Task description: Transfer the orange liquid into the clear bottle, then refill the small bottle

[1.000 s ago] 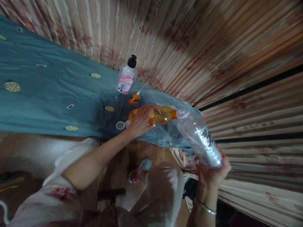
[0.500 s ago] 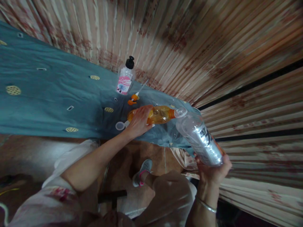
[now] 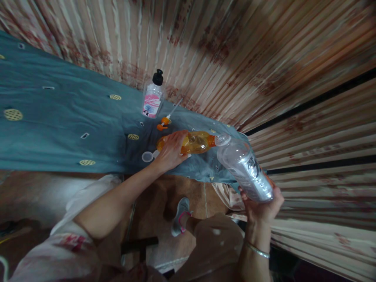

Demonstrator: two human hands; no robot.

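Head view: at the centre of the frame, left hand [image 3: 173, 149] wrapped over the body of an amber bottle [image 3: 198, 142], fingers curled round it, neck pointing right. Cannot tell whether held clear of the cloth or resting on it. At right of centre, right hand [image 3: 263, 205] cupped round the lower end of a clear bottle [image 3: 242, 166], tilted, with mouth toward the centre and base toward the lower right. Orange neck of the amber bottle meeting the mouth of the clear one; impossible to tell inside from merely against the rim. Silvery label on the clear bottle, lettering too blurred to read.

Just above the left hand, lying on the teal-clothed tabletop [image 3: 64, 117], an orange pump [image 3: 163, 124] with thin tube pointing to the upper right. Higher and slightly left, near the curtain [image 3: 132, 47], a pink-labelled bottle [image 3: 152, 100] with black top. Left of the left hand, just beside it, a small whitish round piece [image 3: 147, 156], too small to identify. Across the top and right of the frame, pleats of curtain with reddish patterning. At lower centre, on the brown floor [image 3: 155, 192], a grey shoe [image 3: 179, 217]. At lower right, silvery bracelet [image 3: 257, 250] round the right wrist.
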